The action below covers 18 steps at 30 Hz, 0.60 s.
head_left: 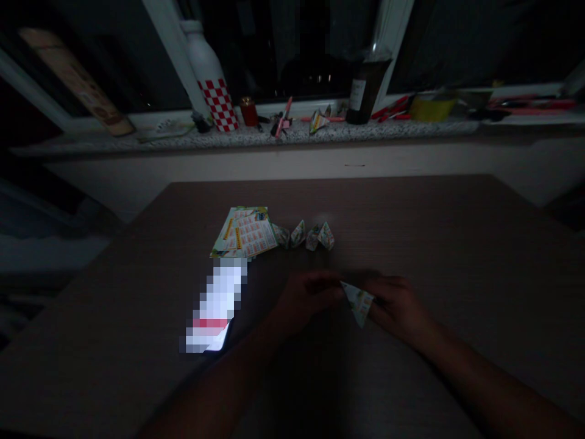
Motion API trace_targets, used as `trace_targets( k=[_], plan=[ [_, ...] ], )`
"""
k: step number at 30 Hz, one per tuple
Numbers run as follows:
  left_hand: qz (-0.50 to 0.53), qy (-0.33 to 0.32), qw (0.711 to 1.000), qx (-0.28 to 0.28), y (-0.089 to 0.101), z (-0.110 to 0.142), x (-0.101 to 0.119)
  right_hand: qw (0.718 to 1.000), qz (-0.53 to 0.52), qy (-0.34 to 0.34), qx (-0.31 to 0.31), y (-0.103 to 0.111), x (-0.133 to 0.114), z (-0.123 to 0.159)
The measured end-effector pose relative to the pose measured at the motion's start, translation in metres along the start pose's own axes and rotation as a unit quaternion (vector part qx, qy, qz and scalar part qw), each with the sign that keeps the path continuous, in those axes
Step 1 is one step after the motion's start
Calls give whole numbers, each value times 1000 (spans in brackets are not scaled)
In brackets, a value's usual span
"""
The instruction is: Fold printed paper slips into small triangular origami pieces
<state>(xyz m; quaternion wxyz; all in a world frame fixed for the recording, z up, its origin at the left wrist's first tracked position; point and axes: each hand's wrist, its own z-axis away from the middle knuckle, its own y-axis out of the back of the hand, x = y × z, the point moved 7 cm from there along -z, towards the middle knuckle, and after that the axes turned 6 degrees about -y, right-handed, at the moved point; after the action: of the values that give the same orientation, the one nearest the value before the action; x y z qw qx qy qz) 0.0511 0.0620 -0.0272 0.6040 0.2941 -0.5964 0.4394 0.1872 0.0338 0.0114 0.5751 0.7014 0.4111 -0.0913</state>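
Note:
A small folded paper triangle (359, 303), printed with coloured calendar-like grids, is held between my hands above the table. Fingertips of my left hand (304, 300) pinch its upper left corner. My right hand (398, 306) grips its right side, with the fingers partly hidden behind it. Beyond my hands stands a short row of folded paper pieces (326, 236) in the same print. To their left lies a fanned stack of printed sheets (249, 233). Nearer to me, left of my left hand, a lit phone (214, 305) rests on the table, its screen blurred out.
The wooden table (434, 219) reaches to the wall under a window. On the granite sill (274, 139) stand a white bottle with red checks (214, 97), a red jar (248, 113), a dark labelled bottle (359, 97), pens, another folded paper piece (319, 121) and a yellow container (432, 108).

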Motion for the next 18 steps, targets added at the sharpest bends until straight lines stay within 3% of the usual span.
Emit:
trace_targets(
  k=[5,12,18],
  plan=[
    [-11,27,997,-73,-8,1,-1,999,-47,-9,-20,-3,2,1],
    [-70,11,992,-106,-8,2,4,983,-138,-100,-66,-13,11,0],
    [-85,10,989,-117,-7,2,0,953,-218,-181,-102,-22,20,4]
  ],
)
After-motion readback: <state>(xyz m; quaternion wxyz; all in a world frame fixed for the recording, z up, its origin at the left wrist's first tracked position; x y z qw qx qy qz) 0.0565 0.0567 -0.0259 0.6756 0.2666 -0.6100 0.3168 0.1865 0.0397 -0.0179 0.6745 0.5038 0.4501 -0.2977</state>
